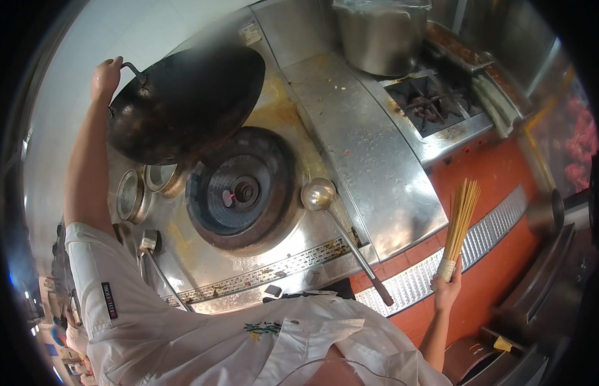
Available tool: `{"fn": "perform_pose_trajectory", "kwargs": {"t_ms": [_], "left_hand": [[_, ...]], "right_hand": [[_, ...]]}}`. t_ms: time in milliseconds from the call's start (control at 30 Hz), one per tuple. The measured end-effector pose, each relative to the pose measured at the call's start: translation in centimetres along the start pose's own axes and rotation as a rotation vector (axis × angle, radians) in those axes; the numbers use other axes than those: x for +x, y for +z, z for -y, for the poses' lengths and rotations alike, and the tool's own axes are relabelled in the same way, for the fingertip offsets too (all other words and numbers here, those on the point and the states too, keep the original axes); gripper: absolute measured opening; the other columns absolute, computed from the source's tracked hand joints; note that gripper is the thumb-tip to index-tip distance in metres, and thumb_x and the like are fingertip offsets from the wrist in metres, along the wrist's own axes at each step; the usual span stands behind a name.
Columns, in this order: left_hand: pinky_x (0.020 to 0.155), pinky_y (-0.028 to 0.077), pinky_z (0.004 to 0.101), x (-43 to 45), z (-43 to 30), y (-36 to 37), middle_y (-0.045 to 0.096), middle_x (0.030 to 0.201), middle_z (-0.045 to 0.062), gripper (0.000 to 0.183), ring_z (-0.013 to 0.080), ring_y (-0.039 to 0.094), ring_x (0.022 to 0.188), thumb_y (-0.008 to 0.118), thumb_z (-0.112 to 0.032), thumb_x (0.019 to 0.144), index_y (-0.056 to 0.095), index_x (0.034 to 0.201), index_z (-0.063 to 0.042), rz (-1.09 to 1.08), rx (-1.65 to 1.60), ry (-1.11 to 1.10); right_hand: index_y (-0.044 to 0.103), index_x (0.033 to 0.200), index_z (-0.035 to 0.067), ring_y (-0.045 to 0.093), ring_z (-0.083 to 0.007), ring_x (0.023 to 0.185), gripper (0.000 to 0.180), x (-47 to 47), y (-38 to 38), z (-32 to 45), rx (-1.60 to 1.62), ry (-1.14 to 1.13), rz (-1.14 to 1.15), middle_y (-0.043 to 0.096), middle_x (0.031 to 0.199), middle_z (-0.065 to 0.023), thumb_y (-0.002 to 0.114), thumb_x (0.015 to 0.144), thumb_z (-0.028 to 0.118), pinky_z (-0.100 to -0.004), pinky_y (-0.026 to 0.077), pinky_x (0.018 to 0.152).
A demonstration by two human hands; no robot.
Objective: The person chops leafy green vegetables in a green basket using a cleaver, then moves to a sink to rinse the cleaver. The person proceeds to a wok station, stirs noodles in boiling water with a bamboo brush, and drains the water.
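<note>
My left hand (106,79) grips the metal loop handle of a large blackened wok (183,108). The wok is tipped up on its side, its dark underside towards me, above the far left rim of a round wok burner (244,193). Its inner face is hidden. Out to the right, over the floor, my right hand (447,285) is closed around the bound base of a bamboo wok brush (458,227), bristles pointing up. Between the hands a long-handled ladle (320,194) rests on the range, its handle reaching past the front edge.
Two metal bowls (130,195) and a smaller ladle (150,241) sit left of the burner. A large steel pot (384,36) stands behind a gas burner grate (427,103) at the back right. A perforated drain strip (280,270) runs along the range front; a metal floor grating (492,231) crosses the red floor.
</note>
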State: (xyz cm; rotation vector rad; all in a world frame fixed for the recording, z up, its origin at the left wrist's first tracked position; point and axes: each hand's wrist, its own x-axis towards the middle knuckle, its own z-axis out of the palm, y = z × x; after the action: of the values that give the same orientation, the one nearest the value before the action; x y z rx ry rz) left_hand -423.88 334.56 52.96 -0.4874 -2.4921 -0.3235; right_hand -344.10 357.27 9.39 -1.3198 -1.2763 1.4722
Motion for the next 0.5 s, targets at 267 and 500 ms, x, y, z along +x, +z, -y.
{"fn": "perform_pose_trajectory", "kwargs": {"t_ms": [267, 500], "left_hand": [[0.088, 0.048, 0.0403, -3.3, 0.2, -3.5, 0.070, 0.099, 0.015, 0.053, 0.0293, 0.065, 0.095, 0.055, -0.048, 0.089, 0.071, 0.110, -0.002, 0.052, -0.109, -0.044], [0.068, 0.044, 0.0290, -21.8, -0.7, -6.3, 0.062, 0.080, 0.000, 0.049, 0.0109, 0.053, 0.072, 0.064, -0.047, 0.092, 0.073, 0.109, -0.002, 0.446, -0.265, -0.066]], "right_hand": [[0.033, 0.154, 0.000, 0.054, -0.0106, 0.074, 0.086, 2.5, 4.5, 1.1, 0.029, -0.004, 0.127, 0.059, 0.105, -0.0064, 0.056, 0.071, -0.007, -0.0237, 0.047, 0.060], [0.032, 0.155, 0.002, 0.057, -0.0130, 0.081, 0.085, 4.3, 10.0, 0.7, 0.038, -0.085, 0.249, 0.058, 0.112, -0.0085, 0.057, 0.074, -0.009, -0.0270, 0.052, 0.068]]}}
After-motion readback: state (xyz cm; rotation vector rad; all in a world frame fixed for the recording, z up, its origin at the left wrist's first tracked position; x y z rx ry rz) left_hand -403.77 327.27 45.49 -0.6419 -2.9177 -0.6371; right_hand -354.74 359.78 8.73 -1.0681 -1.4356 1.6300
